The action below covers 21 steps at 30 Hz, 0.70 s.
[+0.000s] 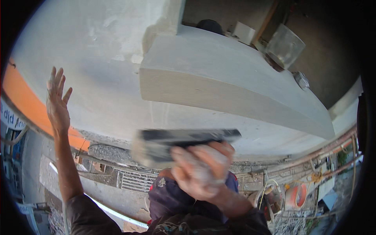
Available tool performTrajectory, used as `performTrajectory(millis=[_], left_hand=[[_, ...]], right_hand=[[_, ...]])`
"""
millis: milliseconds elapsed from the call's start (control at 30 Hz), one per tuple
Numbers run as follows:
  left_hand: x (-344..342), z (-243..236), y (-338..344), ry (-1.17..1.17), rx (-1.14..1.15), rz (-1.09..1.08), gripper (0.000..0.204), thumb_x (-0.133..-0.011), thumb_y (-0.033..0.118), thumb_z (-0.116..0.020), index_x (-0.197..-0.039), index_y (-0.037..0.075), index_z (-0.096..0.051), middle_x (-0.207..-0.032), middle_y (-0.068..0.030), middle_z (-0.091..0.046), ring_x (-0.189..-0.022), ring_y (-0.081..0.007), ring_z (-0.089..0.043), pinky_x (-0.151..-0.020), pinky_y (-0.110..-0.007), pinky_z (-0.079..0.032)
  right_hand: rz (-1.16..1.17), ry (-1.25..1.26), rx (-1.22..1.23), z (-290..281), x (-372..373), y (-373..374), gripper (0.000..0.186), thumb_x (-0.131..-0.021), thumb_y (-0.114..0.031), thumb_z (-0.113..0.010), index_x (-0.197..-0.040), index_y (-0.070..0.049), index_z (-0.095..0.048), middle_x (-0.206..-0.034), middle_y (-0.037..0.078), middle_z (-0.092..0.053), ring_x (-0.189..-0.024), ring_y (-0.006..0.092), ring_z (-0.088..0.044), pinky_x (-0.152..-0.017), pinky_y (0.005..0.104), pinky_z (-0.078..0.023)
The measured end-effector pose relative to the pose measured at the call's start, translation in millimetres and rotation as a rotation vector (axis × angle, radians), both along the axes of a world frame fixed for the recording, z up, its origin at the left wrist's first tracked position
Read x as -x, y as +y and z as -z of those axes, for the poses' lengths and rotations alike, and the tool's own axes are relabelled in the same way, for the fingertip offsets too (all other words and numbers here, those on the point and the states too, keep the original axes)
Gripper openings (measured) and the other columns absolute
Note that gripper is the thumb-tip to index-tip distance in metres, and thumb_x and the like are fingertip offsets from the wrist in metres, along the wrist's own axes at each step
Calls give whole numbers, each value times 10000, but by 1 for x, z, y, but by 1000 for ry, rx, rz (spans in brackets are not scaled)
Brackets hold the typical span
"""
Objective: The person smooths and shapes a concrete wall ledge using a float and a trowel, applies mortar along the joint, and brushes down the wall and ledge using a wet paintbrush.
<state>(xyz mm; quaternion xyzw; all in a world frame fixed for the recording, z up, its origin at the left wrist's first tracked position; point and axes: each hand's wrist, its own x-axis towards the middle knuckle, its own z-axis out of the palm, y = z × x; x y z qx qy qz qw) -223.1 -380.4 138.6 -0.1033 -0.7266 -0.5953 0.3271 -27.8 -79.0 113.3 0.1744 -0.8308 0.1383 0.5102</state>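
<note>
My right hand (203, 168), smeared with grey plaster, grips the handle of a plastering trowel (184, 143), whose flat dark blade lies blurred against the lower part of a grey plastered wall (102, 74). My left hand (56, 102) is raised at the left, fingers spread, its palm flat on the same wall. A projecting grey concrete ledge (235, 82) juts out of the wall just above the trowel.
On top of the ledge stand a clear plastic bucket (284, 45), a white block (244, 32) and a dark rounded object (209, 25). An orange band (27, 102) runs along the wall's left edge. Far below lie a street, rubble, pipes and an orange tub (297, 195).
</note>
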Motion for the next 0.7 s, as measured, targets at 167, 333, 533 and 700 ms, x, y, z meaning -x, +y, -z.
performTrajectory(millis=[167, 333, 533, 700], left_hand=[[28, 69, 22, 6, -177, 241, 659, -1001, 513, -213, -1499, 84, -260, -1513, -139, -336, -1406, -304, -291, -1108, -503, -272], [17, 68, 51, -100, -239, 235, 657, -1007, 501, -177, -1514, 84, -201, -1512, -134, -338, -1427, -277, -254, -1137, -502, -212], [12, 69, 30, -80, -149, 140, 646, -1013, 499, -145, -1509, 90, -209, -1517, -123, -326, -1423, -263, -263, -1149, -493, -235], [-5, 65, 37, -151, -145, 66, 667, -1006, 529, -143, -1504, 93, -223, -1512, -123, -333, -1419, -267, -271, -1145, -483, -264]], right_hand=[[233, 65, -231, 2, 49, -13, 474, -682, -173, -691, -1153, -130, -655, -1107, 29, -534, -933, 236, -523, -838, 461, -350], [245, 90, -140, -2, 20, 54, 472, -675, -200, -684, -1142, -144, -655, -1116, 35, -525, -959, 250, -516, -823, 436, -343], [614, 71, -198, -11, -42, 192, 514, -689, -81, -698, -1185, -189, -616, -1098, 51, -499, -1036, 258, -486, -848, 415, -385], [944, 177, 78, -12, -101, 342, 464, -863, -121, -627, -1306, -110, -490, -1188, 169, -485, -1090, 355, -497, -910, 490, -421]])
